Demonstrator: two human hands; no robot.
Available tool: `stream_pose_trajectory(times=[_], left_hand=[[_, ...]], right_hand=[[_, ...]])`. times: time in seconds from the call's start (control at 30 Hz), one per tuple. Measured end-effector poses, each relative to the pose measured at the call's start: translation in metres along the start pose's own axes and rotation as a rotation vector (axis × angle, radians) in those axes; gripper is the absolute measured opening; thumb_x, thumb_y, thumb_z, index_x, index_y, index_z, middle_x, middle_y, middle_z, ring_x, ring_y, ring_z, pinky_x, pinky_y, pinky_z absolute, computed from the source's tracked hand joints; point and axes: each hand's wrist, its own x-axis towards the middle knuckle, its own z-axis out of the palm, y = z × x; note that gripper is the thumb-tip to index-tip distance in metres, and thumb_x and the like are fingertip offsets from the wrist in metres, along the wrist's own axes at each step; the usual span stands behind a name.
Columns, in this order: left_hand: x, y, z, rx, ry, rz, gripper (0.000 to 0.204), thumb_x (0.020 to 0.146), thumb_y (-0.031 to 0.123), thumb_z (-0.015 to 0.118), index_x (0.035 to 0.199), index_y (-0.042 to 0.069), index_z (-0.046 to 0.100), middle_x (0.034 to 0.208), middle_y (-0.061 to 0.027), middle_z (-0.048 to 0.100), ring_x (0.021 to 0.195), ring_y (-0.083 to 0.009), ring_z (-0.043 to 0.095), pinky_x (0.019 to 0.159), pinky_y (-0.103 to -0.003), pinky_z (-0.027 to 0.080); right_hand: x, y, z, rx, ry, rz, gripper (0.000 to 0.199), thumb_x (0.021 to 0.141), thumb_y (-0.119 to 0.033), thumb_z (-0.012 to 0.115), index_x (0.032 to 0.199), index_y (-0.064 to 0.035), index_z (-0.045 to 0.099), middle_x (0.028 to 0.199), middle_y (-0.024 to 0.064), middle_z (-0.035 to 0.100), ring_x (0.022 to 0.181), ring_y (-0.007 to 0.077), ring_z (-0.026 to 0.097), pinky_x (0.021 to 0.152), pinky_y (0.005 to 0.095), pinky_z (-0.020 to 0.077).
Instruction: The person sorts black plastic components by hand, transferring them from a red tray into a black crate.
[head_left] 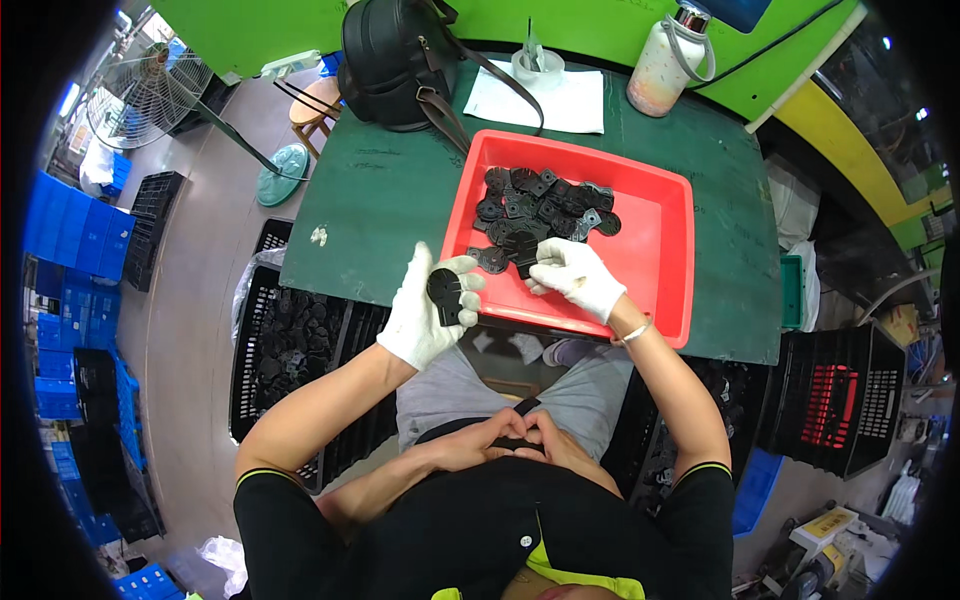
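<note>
My left hand [430,305], in a white glove, holds a flat black round part [445,288] over the near edge of the green table [380,190]. In its own white glove, my right hand [575,275] reaches into the red tray [655,250] and grips another black part [520,246] at the near edge of the pile. Several flat black parts [545,205] lie heaped in the tray's far left portion. The tray's right half is bare.
A black bag [395,60], a sheet of white paper [555,95] with a tape roll [537,68] and a speckled bottle [668,65] stand at the table's far side. Black crates [290,350] with dark parts sit on the floor left; another crate [840,395] right. A fan [150,95] stands far left.
</note>
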Motion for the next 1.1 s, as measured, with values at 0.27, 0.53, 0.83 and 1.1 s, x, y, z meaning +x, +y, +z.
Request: stream_pose_trajectory(times=[0.27,0.53,0.83,1.1], left_hand=[[0.010,-0.011,0.008,-0.047,-0.123,0.002,0.071,0.091,0.065,0.029,0.114,0.002,0.051,0.091,-0.0082,0.055,0.073,-0.0172,0.054,0.059,-0.028,0.045],[0.017,-0.026,0.015,0.050,-0.098,0.156,0.043,0.092,0.041,0.051,0.112,0.003,0.051,0.096,-0.0117,0.060,0.075,-0.0176,0.057,0.059,-0.027,0.048],[0.009,0.009,-0.006,0.121,-0.006,0.257,0.023,0.089,0.013,0.058,0.111,0.006,0.051,0.101,-0.0111,0.061,0.087,-0.0206,0.060,0.074,-0.033,0.053],[-0.003,0.012,0.009,0.059,0.027,0.215,0.039,0.087,0.007,0.056,0.124,0.011,0.045,0.119,-0.0158,0.056,0.101,-0.0281,0.060,0.080,-0.044,0.056]], right_hand=[[-0.039,-0.022,0.013,0.466,0.162,-0.037,0.037,0.086,-0.008,0.060,0.117,0.0089,0.048,0.101,0.0172,0.061,0.083,0.0197,0.064,0.074,0.0310,0.0552],[-0.045,-0.038,0.053,0.503,0.158,-0.058,0.025,0.087,-0.012,0.062,0.104,0.0040,0.053,0.085,0.0121,0.064,0.070,0.0170,0.064,0.063,0.0276,0.0537],[0.023,-0.016,0.020,-0.566,0.310,-0.394,0.016,0.083,-0.020,0.061,0.092,-0.0078,0.059,0.083,0.0115,0.061,0.076,0.0289,0.061,0.068,0.0385,0.0496],[0.065,0.000,0.049,-1.294,0.024,-0.667,0.012,0.080,-0.013,0.054,0.083,-0.0024,0.060,0.085,0.0167,0.058,0.079,0.0299,0.063,0.067,0.0386,0.0518]])
